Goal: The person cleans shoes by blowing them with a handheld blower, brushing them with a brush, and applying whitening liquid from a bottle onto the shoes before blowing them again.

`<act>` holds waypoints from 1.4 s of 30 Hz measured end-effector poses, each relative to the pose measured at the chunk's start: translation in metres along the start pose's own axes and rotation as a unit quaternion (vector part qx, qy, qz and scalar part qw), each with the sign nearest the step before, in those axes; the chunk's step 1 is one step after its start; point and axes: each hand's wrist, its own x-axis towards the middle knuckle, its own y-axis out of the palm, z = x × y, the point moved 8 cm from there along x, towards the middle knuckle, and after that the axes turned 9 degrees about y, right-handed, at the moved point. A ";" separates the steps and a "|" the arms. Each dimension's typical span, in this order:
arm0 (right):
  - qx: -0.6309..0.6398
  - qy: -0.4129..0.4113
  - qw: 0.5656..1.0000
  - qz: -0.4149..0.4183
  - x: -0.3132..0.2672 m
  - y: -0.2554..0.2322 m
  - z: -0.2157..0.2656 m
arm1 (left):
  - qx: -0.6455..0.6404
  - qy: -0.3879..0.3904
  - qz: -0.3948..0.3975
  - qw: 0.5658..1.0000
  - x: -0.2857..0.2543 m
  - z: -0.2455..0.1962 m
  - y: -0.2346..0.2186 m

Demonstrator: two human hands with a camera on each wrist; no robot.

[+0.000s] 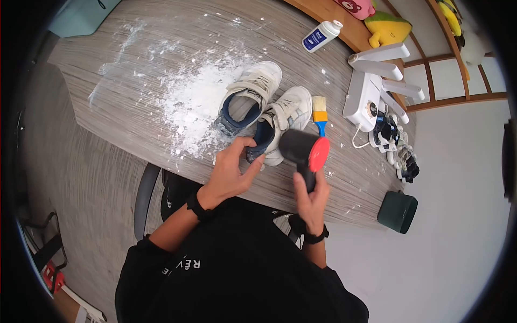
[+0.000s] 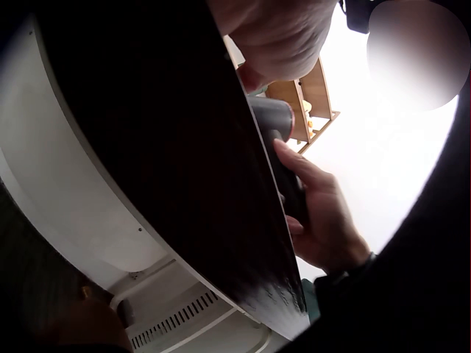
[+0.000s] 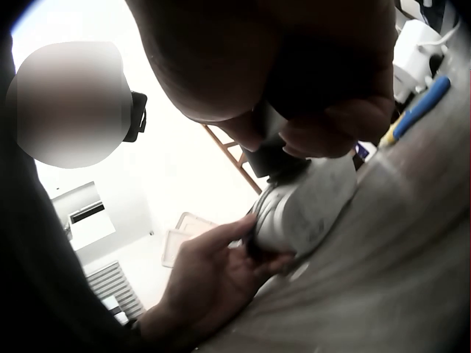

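My right hand grips the handle of a black hair dryer with a red round end. Its barrel points left, low over the heel of a white shoe with a dark blue lining. At that shoe's heel, my left hand holds on with thumb and fingers to either side. The right wrist view shows the left hand around the shoe's heel end, the sole turned sideways. A matching shoe stands to the left, close beside it.
White powder is spread over the table left of the shoes. A blue-handled brush lies to the right, a white bottle farther back. Beyond are a white device with antennas, several small shoes and a dark green bin.
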 end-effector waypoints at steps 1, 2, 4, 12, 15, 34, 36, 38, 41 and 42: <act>-0.008 -0.062 0.998 -0.019 -0.002 0.000 0.013 | -0.014 0.002 -0.006 1.000 0.000 0.001 0.000; -0.009 -0.058 0.998 -0.020 0.003 -0.003 0.009 | -0.030 0.004 -0.007 1.000 0.000 0.002 0.002; 0.024 0.065 0.998 -0.010 0.021 -0.013 -0.019 | -0.049 -0.018 0.001 0.999 -0.002 0.002 0.004; 0.029 0.055 0.998 0.024 -0.008 -0.005 -0.018 | -0.097 -0.010 -0.012 0.995 -0.002 0.012 0.002; 0.030 0.156 0.987 -0.023 0.016 -0.017 -0.030 | -0.059 -0.020 0.009 0.998 -0.001 0.003 0.003; -0.066 -0.043 0.996 -0.028 0.023 -0.022 0.038 | 0.030 0.107 0.000 0.994 0.008 -0.019 0.004; -0.077 -0.069 0.994 -0.028 0.027 -0.019 0.034 | 0.033 0.127 0.000 0.991 0.006 -0.021 0.005; -0.112 -0.017 0.993 -0.033 0.036 -0.024 0.022 | 0.053 0.133 -0.004 0.990 0.003 -0.019 0.009; -0.063 0.013 0.996 -0.068 0.042 -0.036 0.019 | 0.078 0.160 0.029 0.984 0.001 -0.023 0.013; -0.062 0.013 0.996 -0.066 0.037 -0.038 0.018 | 0.080 0.160 0.029 0.983 0.002 -0.023 0.011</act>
